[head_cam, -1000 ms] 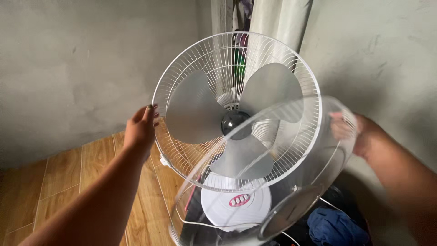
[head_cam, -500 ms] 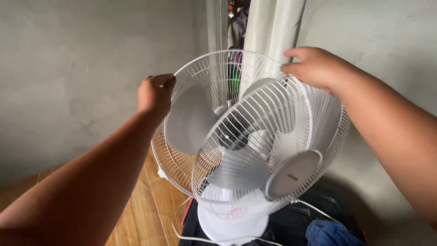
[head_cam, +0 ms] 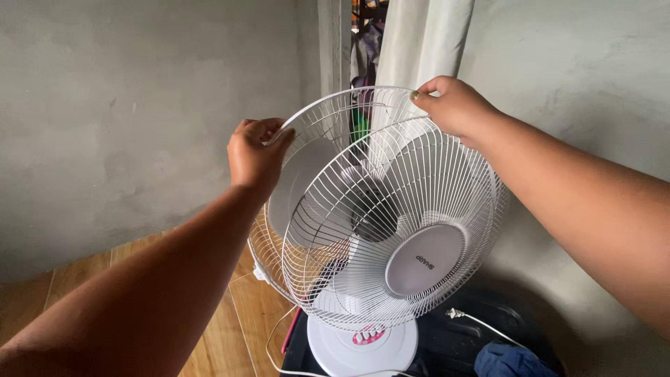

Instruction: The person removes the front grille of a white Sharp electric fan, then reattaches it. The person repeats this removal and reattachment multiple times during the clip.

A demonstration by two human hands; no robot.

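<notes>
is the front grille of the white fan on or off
Not fully on. The white wire front grille leans away from the rear grille, a gap open at the top, where the left hand and right hand grip.

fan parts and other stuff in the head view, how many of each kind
wire fan guards: 2, front guard held by the right hand, rear guard held by the left hand
fan blade sets: 1, grey blades
round white bases: 1
power plugs with white cord: 1
blue cloths: 1
curtains: 1
total: 7
</notes>
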